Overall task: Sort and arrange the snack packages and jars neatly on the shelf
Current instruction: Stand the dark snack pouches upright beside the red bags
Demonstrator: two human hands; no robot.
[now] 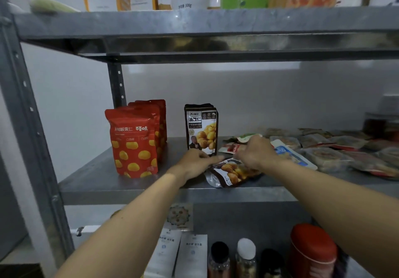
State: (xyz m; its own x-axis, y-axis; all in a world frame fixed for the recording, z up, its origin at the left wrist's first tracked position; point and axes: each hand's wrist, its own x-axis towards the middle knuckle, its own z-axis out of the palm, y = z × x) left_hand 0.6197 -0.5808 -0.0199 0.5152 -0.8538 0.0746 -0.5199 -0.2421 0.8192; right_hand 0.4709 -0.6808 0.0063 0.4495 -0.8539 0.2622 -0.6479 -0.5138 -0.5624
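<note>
Two hands meet on a dark pouch lying flat just in front of the standing dark stack on the middle shelf. The left hand touches the pouch's top edge with fairly straight fingers; the right hand curls over it, apparently gripping. Best practice: stand the pouch upright, label forward, square against the stack; red pouches stand left of it.

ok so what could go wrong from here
The flat dark brown foil pouch under the left hand and right hand lies at the grey metal shelf's front edge, so it could slide off. The upright dark brown pouches stand just behind the left hand; a bump might topple them.
</note>
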